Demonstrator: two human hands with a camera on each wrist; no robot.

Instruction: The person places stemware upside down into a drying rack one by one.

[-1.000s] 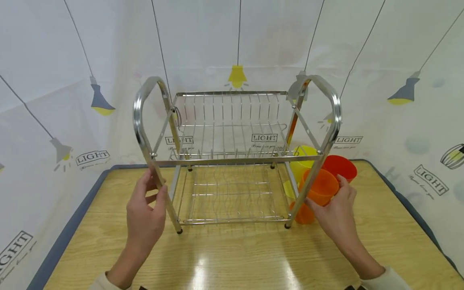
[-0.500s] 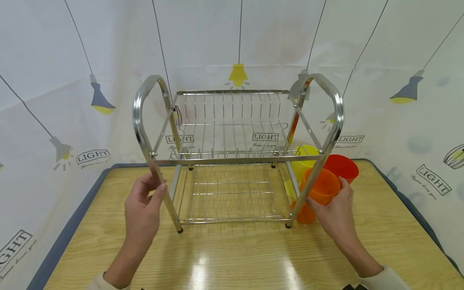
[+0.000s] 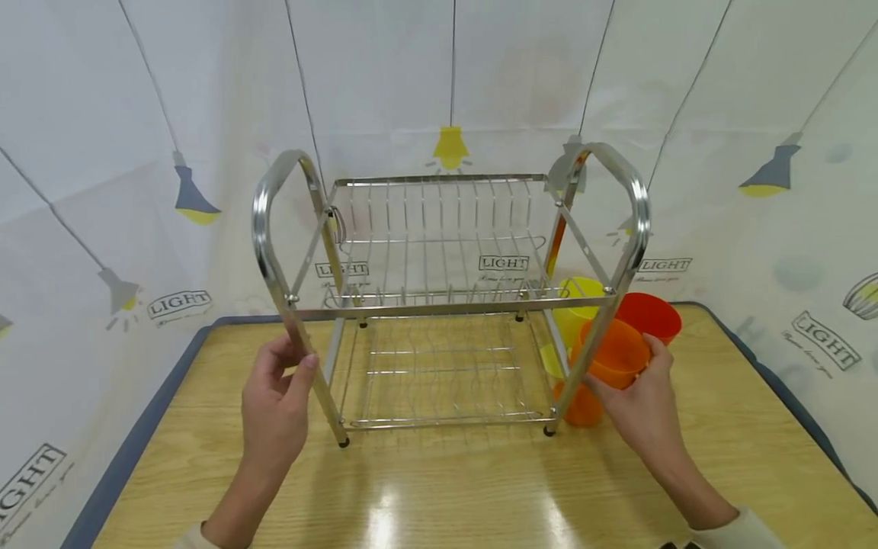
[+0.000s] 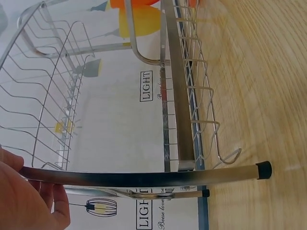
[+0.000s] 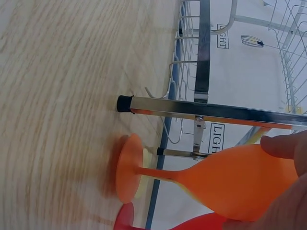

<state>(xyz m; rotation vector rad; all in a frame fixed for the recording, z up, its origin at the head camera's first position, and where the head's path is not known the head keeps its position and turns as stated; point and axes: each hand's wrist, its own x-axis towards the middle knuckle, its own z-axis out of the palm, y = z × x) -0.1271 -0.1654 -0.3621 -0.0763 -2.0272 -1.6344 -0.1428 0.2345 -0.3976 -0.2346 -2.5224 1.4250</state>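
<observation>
As both reach forward, left hand (image 3: 276, 400) pinches the rack (image 3: 411, 311); right hand (image 3: 645, 400) grips the orange goblet (image 3: 620, 354).

Boxed black labels (image 3: 179, 304) reading "LIGHT" were printed several times across the pale wall sheet (image 3: 384, 84). Under them ran a smaller script line (image 4: 161, 207), apparently "Beese love you" in the left wrist view; most other copies were too small to read.

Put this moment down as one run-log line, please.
left hand: grips front-left post of metal rack | right hand: holds orange goblet by bowl | red goblet, yellow goblet: beyond orange one
</observation>
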